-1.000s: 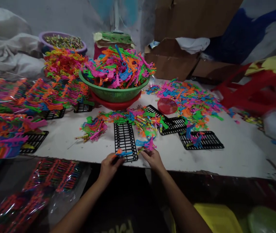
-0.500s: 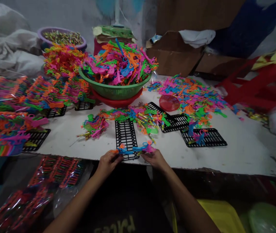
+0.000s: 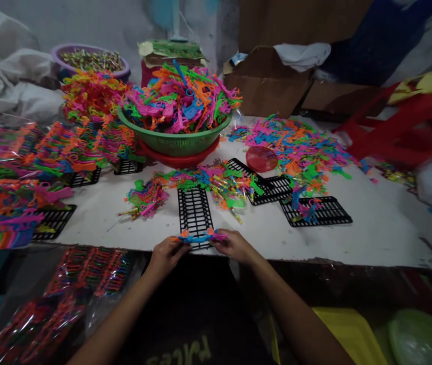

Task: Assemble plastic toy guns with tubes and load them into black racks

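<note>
My left hand [image 3: 166, 253] and my right hand [image 3: 234, 246] meet at the near end of a black plastic grid rack [image 3: 195, 210] on the white table [image 3: 352, 238]. Between them they hold small bright plastic toy pieces [image 3: 200, 236], blue, orange and pink, laid across the rack's near edge. The left hand pinches the orange and blue end, the right hand the pink end. Just beyond the rack lies a loose heap of coloured toy pieces [image 3: 216, 185].
A green basket [image 3: 173, 142] heaped with toy pieces sits on a red basin behind. More black racks [image 3: 314, 210] lie to the right, beside a scattered pile [image 3: 299, 147]. Filled racks [image 3: 14, 203] crowd the left. Cardboard boxes [image 3: 265, 91] stand at the back.
My right hand has brought its blue and pink piece left until it joins the piece in my left hand over the rack's near end. The camera view has shifted slightly.
</note>
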`<state>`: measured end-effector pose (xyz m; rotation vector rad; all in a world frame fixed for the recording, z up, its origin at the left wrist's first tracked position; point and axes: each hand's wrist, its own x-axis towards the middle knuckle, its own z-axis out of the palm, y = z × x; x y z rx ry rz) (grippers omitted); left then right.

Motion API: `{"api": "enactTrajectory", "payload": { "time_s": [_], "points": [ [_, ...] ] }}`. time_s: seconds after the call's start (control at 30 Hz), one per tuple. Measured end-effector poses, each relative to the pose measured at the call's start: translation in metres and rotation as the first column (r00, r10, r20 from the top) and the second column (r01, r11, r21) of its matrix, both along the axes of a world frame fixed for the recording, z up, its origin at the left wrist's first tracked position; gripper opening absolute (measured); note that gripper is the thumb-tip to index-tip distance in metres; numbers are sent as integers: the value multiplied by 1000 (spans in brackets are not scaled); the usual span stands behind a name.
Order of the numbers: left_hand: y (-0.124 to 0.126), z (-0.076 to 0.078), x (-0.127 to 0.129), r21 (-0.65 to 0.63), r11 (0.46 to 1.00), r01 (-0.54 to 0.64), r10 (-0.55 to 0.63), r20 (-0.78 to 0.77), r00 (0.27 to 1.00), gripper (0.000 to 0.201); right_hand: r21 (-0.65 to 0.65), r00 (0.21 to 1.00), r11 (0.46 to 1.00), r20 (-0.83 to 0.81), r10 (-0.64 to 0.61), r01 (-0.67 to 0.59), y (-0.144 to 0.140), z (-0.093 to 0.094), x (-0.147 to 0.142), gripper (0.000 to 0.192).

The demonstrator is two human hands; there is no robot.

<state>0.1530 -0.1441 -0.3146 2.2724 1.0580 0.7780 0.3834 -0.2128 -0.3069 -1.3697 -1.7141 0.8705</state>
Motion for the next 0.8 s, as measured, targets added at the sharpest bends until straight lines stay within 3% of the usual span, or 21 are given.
{"api": "enactTrajectory", "payload": {
  "time_s": [0.37, 0.57, 0.8],
  "points": [
    [-3, 3, -1, 153, 983, 98, -98, -8, 995, 20, 115, 999, 993, 8, -38, 37, -2, -11, -1, 19],
    [-3, 3, 2, 281, 951, 132, -141, 13, 990, 20, 94, 999, 995, -4, -34, 34, 0, -18, 0, 15],
    [-2, 2, 1, 348, 922, 168, -183, 9, 983, 10, 88, 999, 995, 0, -37, 37, -1, -12, -1, 12]
  ]
}}
